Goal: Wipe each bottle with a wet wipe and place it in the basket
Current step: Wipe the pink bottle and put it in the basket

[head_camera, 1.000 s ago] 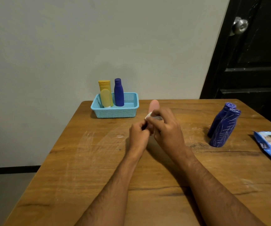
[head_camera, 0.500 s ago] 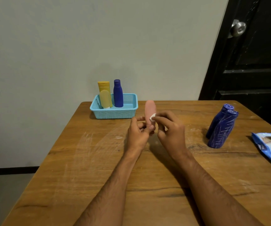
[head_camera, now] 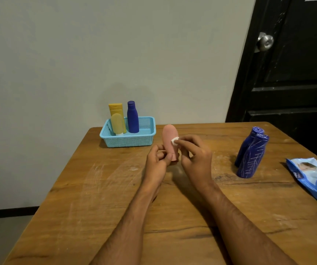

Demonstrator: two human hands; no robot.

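**Pink bottle held upright under a small wipe**

The left hand [head_camera: 158, 159] grips the lower end of a pink bottle [head_camera: 170, 140], fingers and thumb curled round its base, holding it upright above the wooden table [head_camera: 77, 207] near the middle. The right hand [head_camera: 194, 155] pinches a small folded white wet wipe [head_camera: 175, 140] between thumb and fingertips and presses it against the right side of the pink bottle, about halfway up. The 2 hands sit close together, one on either side of the bottle.

At the far left of the table, against the wall, stands a light blue basket [head_camera: 129, 141]. In it are 3 bottles — a tall yellow bottle [head_camera: 115, 109] at the back left, a paler yellow bottle [head_camera: 118, 124] leaning in front of it with its white cap down, and a dark blue bottle [head_camera: 132, 117] upright just to their right. The right half of the basket holds nothing.

To the right, well apart from the hands, 2 scratched blue bottles [head_camera: 252, 153] stand on the table — they touch, one partly behind the other, and both look tilted to the right. Farther right, at the table's edge, lies a blue wipes packet [head_camera: 314, 178], partly cut off by the frame.

Behind the table's right corner is a black door [head_camera: 297, 73] with a round metal knob [head_camera: 265, 42].
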